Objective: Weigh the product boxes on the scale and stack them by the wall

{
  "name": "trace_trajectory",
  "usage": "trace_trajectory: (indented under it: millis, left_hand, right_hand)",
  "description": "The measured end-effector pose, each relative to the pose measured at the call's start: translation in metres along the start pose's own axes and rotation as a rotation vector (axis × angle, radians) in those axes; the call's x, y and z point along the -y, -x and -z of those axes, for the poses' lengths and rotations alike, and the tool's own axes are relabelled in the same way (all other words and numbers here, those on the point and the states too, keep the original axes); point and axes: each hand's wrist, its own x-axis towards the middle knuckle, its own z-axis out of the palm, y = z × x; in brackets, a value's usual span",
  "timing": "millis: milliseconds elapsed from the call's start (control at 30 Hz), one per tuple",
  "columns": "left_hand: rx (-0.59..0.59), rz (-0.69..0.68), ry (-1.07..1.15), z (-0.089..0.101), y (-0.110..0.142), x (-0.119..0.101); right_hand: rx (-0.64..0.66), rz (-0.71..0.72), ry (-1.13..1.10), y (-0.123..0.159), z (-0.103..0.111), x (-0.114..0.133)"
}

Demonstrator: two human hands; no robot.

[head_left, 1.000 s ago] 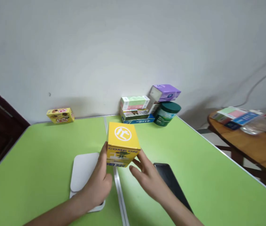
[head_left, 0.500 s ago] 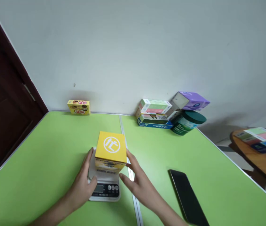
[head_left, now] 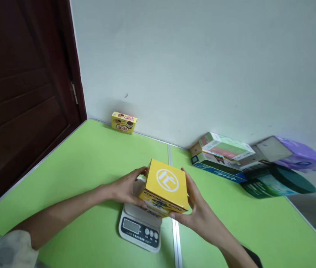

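Observation:
A yellow cardboard box (head_left: 165,186) with a white circular logo on top is between my two hands, over the kitchen scale (head_left: 139,227). My left hand (head_left: 127,188) grips its left side, thumb at the front and fingers behind. My right hand (head_left: 195,208) closes on its right side, thumb at the lower front corner. The box hides the back of the scale's platform; whether it still touches the platform I cannot tell. The scale's small display looks blank, with several round buttons beside it.
Against the wall stands a small yellow box (head_left: 123,123). To the right, stacked boxes (head_left: 222,156) sit beside a dark green tub (head_left: 275,182) and a purple package (head_left: 300,154). A black phone (head_left: 254,257) is partly behind my right forearm. A dark door (head_left: 21,93) is on the left.
Both hands have closed onto the yellow box, which has shifted rightward relative to the scale. The view has turned left and tilted, so the surroundings appear farther right.

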Motion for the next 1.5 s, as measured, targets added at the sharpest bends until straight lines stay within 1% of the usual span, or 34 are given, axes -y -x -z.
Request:
trace_trajectory:
  millis: [100,167,233,300,333,367,467,500,533,567,667,733,800,900,1000,1067,1167,1333,1433,1500]
  left_hand:
    - [-0.061,-0.007,0.073,0.016,0.005,-0.004]
    - [-0.136,-0.015,0.119,0.035,0.01,-0.005]
    - [-0.231,-0.041,0.127,0.06,0.015,-0.002]
    - [-0.344,-0.055,0.095,0.09,0.018,0.008]
    - [-0.419,-0.06,0.066,0.105,0.02,0.016]
    - [-0.524,-0.067,0.028,0.12,0.021,0.026]
    - [-0.957,-0.063,-0.088,0.157,0.022,0.062]
    - [-1.075,-0.046,-0.129,0.167,0.022,0.075]
    - [-1.149,-0.029,-0.172,0.175,0.02,0.086]
    - [-1.182,-0.015,-0.216,0.182,0.017,0.097]
    - [-1.192,0.04,-0.341,0.199,-0.003,0.121]
    - [-1.23,0.093,-0.367,0.21,-0.022,0.132]
    - [-1.264,0.106,-0.369,0.223,-0.044,0.14]
    - [-1.294,0.071,-0.39,0.243,-0.071,0.148]
    - [-1.306,0.078,-0.42,0.258,-0.086,0.153]
    - [-1.308,0.104,-0.438,0.265,-0.092,0.155]
    - [-1.316,0.149,-0.486,0.269,-0.097,0.16]
    - [-1.307,0.156,-0.52,0.269,-0.1,0.162]
    - [-1.303,0.147,-0.495,0.268,-0.095,0.158]
    - [-1.297,0.142,-0.476,0.265,-0.09,0.154]
  right_hand:
    - [-0.027,0.011,0.05,-0.017,-0.002,0.023]
    - [-0.018,0.045,0.057,-0.037,-0.008,0.038]
    - [0.024,0.122,0.06,-0.067,-0.02,0.052]
    - [0.065,0.207,0.066,-0.107,-0.039,0.063]
    - [0.074,0.24,0.062,-0.129,-0.051,0.067]
    - [0.076,0.263,0.053,-0.153,-0.063,0.07]
    - [0.042,0.322,0.006,-0.228,-0.105,0.072]
    - [0.012,0.358,-0.002,-0.252,-0.119,0.072]
    - [-0.01,0.399,0.006,-0.275,-0.132,0.071]
    - [-0.035,0.429,0.006,-0.296,-0.144,0.07]
    - [-0.091,0.473,0.003,-0.346,-0.173,0.067]
    - [-0.107,0.495,0.016,-0.369,-0.187,0.064]
    - [-0.098,0.524,0.045,-0.387,-0.197,0.06]
    - [-0.091,0.509,0.076,-0.408,-0.204,0.054]
    - [-0.102,0.418,0.151,-0.423,-0.201,0.053]
    - [-0.103,0.388,0.254,-0.43,-0.197,0.054]
    - [-0.116,0.393,0.377,-0.435,-0.192,0.057]
    - [-0.119,0.36,0.462,-0.437,-0.197,0.061]
    - [-0.139,0.415,0.528,-0.432,-0.193,0.064]
    - [-0.171,0.494,0.566,-0.421,-0.178,0.061]
